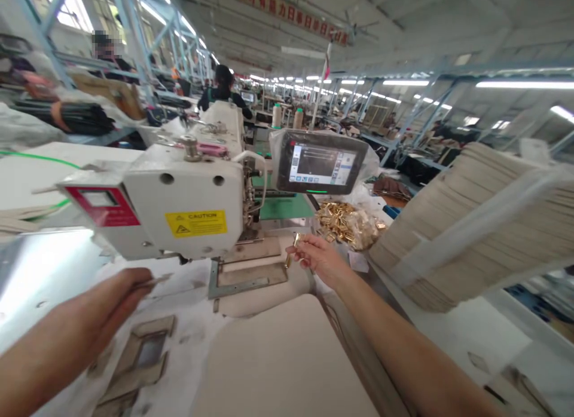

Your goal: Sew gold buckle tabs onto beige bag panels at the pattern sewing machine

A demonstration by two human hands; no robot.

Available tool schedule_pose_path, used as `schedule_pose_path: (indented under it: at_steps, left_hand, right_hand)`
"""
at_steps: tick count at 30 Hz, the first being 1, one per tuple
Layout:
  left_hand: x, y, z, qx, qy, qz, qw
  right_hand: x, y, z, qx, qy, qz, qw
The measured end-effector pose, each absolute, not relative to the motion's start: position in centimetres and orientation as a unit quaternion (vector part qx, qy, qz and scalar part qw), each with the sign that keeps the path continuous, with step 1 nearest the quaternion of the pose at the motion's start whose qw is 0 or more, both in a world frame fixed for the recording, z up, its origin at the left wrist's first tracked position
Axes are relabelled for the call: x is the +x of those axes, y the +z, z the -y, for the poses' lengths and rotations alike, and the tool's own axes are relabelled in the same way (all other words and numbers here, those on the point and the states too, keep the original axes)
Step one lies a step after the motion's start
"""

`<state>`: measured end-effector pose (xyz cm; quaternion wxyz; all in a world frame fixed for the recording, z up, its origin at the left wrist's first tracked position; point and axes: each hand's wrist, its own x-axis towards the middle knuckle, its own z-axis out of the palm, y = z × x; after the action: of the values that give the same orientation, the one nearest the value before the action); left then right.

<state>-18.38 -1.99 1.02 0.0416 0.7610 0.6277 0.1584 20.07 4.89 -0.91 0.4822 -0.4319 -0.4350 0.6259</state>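
Brass fittings lie heaped in a clear bag just right of the sewing machine. Our right hand pinches one brass fitting between thumb and fingertips, just in front of the machine. Our left hand, fingers pressed together, seems to hold a thin pale strip near the machine's front left corner. A stack of tan panels sits farther right of the machine. We judge the step in hand to be holding the fitting at the machine, and the next move calls for a steady pinch.
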Motion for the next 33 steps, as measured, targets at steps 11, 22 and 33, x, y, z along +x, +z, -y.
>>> schedule_pose_path:
  at_steps: [11,22,33]
  left_hand:
    - [-3.8,3.2,1.2,0.806,0.154,-0.552,0.148]
    - [1.9,2.5,0.7,0.830,0.017,-0.557,-0.020]
    - [1.9,-0.7,1.0,0.804,0.132,-0.546,0.194]
  right_hand:
    - [19.5,-1.0,-3.5,-0.388,0.688,0.441,0.426]
    - [17.9,-1.6,-1.7,-0.491,0.405,0.689,0.347]
    - [16.5,0.2,1.1,-0.496,0.167,0.840,0.145]
